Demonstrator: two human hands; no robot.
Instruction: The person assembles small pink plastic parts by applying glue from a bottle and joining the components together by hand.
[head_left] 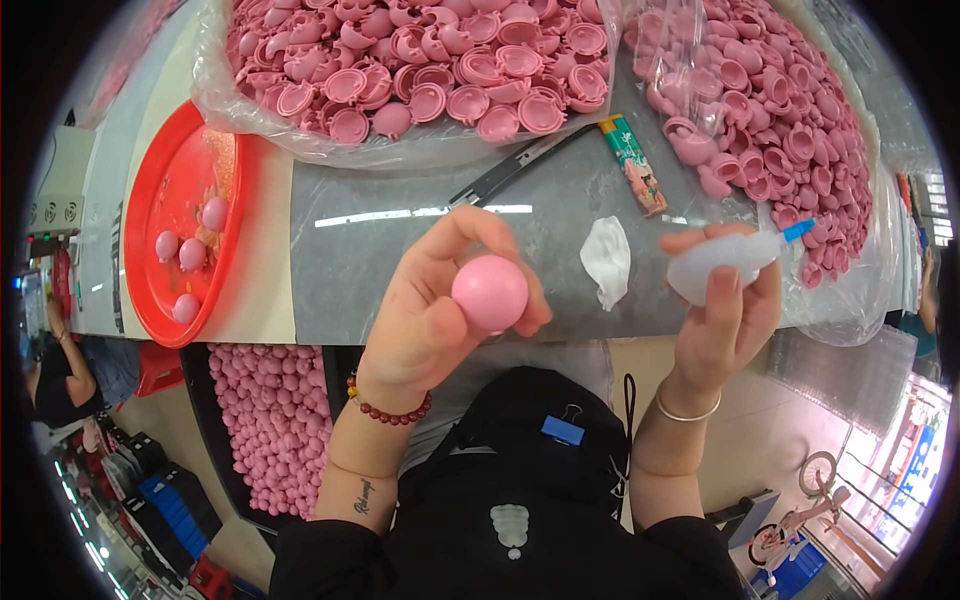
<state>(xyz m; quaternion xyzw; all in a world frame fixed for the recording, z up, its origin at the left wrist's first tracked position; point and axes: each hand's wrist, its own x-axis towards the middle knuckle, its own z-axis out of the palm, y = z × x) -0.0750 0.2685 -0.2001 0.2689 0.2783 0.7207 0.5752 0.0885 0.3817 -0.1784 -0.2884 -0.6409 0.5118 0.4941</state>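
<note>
A smooth pink ball (489, 294) rests in the fingers of my left hand (420, 315), held up over the table's near edge. My right hand (728, 320) is closed around a translucent white squeeze bottle (725, 265) with a blue tip (799, 230), which points up and to the right, away from the ball. Between the two hands lies a crumpled white tissue (606, 262). Beyond my left hand is a black utility knife (515, 168), and to its right a green and pink lighter-shaped packet (633, 165).
Plastic bags of pink hollow half-shells (430, 85) and smaller pink cups (770, 125) fill the far side. At left stands a red round tray (150, 240) with several pink balls. Below the table edge, a black bin (215, 430) holds many pink balls. Another person's arm (75, 360) shows far left.
</note>
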